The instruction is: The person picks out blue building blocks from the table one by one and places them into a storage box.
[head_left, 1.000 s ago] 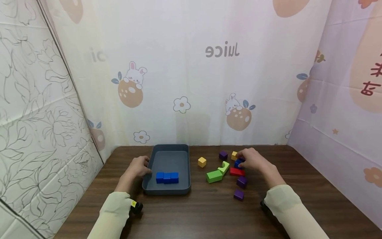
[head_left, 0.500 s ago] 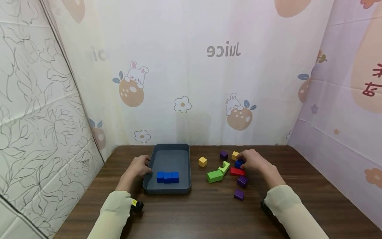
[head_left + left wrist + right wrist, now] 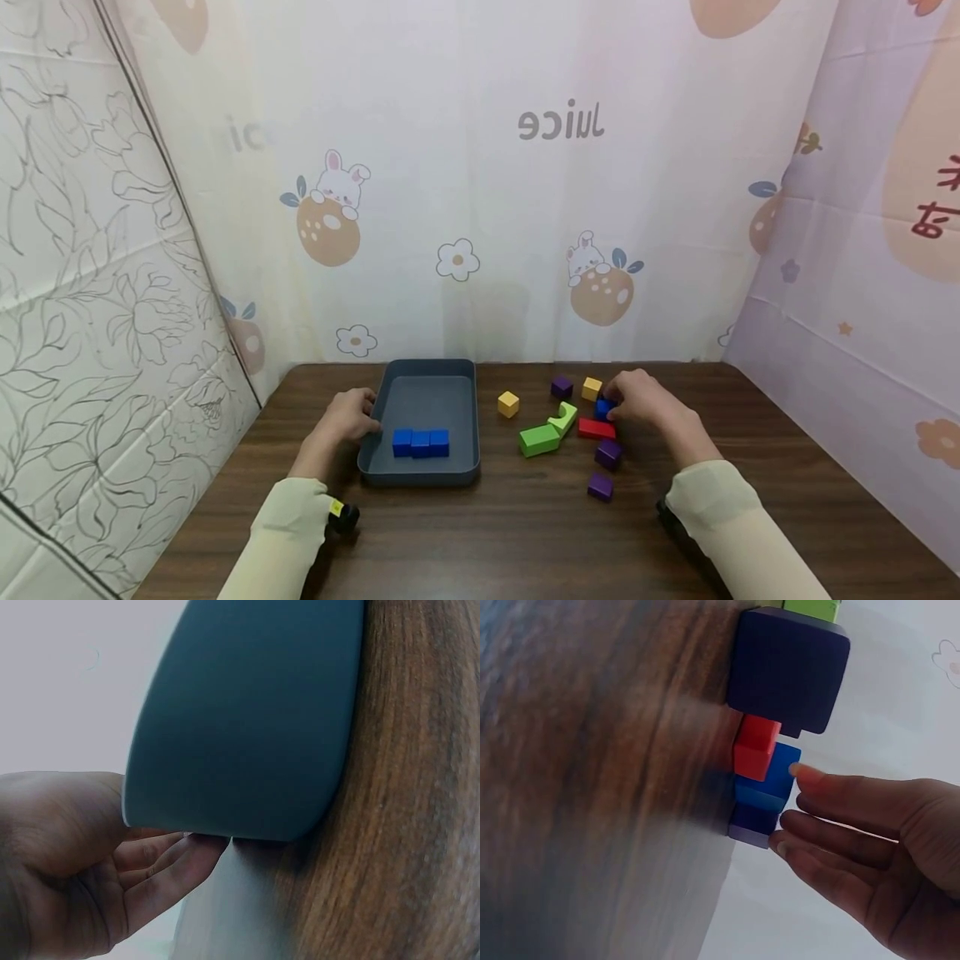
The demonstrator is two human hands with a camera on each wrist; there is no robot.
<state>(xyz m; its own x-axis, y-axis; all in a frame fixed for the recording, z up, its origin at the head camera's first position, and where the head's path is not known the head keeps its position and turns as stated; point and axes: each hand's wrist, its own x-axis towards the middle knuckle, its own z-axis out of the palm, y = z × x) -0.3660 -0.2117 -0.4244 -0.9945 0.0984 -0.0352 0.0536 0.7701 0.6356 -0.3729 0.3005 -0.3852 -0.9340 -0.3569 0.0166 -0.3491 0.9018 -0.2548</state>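
My left hand (image 3: 351, 417) rests against the outer left wall of a dark grey tray (image 3: 426, 479), fingertips touching the wall low down in the left wrist view. Inside the tray, several blue blocks (image 3: 421, 444) stand in a row. My right hand (image 3: 639, 397) pinches a blue block (image 3: 780, 774) on the table; the thumb is on it, while the other fingertips lie by the adjoining purple block (image 3: 751, 825). A red block (image 3: 756, 746) sits right in front of the blue one. The far contact of the fingers is partly hidden.
Around the right hand lie yellow blocks (image 3: 508, 404), a dark purple cube (image 3: 562, 387), a green block (image 3: 539, 441), a light green arch (image 3: 564, 420) and more purple blocks (image 3: 608, 453). Patterned curtains (image 3: 457, 317) enclose the wooden table (image 3: 480, 546) at the back and sides.
My right hand has shifted slightly right, and the blue block beneath its fingers has moved a little the same way. My left hand and the tray have stayed put.
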